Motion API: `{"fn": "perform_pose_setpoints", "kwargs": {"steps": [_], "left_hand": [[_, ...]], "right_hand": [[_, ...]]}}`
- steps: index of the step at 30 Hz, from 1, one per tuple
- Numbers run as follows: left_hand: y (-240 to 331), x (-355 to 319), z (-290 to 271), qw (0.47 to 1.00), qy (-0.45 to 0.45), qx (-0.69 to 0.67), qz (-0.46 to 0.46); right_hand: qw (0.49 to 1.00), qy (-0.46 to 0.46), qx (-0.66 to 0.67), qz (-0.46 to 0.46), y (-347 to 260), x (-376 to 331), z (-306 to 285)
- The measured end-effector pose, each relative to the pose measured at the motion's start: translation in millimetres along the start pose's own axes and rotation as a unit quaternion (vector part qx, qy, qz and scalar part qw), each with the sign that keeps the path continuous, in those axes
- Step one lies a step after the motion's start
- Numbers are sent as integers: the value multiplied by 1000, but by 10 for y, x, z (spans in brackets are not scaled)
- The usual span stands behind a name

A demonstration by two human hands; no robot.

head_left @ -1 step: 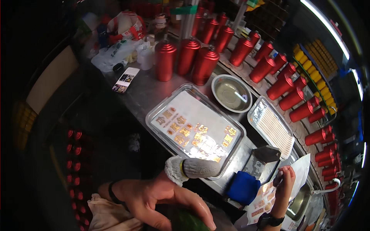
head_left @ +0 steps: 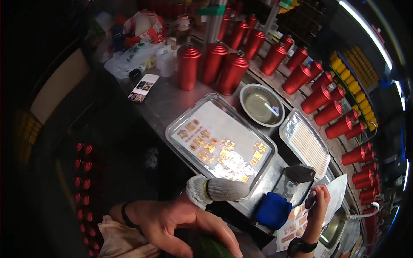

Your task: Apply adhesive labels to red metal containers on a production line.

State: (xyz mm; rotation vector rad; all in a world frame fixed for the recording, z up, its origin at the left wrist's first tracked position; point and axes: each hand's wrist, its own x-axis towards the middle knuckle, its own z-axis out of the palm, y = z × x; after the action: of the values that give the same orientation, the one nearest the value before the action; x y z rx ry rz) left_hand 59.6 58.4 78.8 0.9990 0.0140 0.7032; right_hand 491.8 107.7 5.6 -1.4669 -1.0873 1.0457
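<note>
A long tube light (head_left: 370, 32) glares at upper right; the left is dark. A metal table (head_left: 165, 102) slants past a grey post (head_left: 212, 29), with a sink (head_left: 332, 232) and white tap (head_left: 365, 212) at lower right. A pale panel (head_left: 60, 86) stands at left.

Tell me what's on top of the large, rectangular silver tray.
On the large, rectangular silver tray lies a white sheet bearing shiny gold designs. The sheet hides the tray's floor; the grey knitted finger cover hides part of its near edge.
</note>
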Motion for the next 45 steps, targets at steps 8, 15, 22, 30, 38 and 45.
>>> {"fn": "perform_pose_setpoints", "kwargs": {"steps": [8,15,22,30,38,45], "left_hand": [[105,-376,-63,995,24,29,94],[158,-599,-118,989,40,17,141],[113,-878,-126,974,85,-194,74],[34,-1195,-153,969,99,-185,128],[-305,-1686,-591,919,294,-127,231],[-858,-2022,-729,878,399,-92,246]], "right_hand": [[994,-85,-64,-3,-277,163,900],[981,-161,-103,35,-468,205,1405],[967,-201,-157,3,-629,320,1826],[944,-238,-217,-66,-706,630,2320],[924,-244,-196,-219,-635,1219,2799],[905,-79,-295,-295,-603,1986,3463]]}}
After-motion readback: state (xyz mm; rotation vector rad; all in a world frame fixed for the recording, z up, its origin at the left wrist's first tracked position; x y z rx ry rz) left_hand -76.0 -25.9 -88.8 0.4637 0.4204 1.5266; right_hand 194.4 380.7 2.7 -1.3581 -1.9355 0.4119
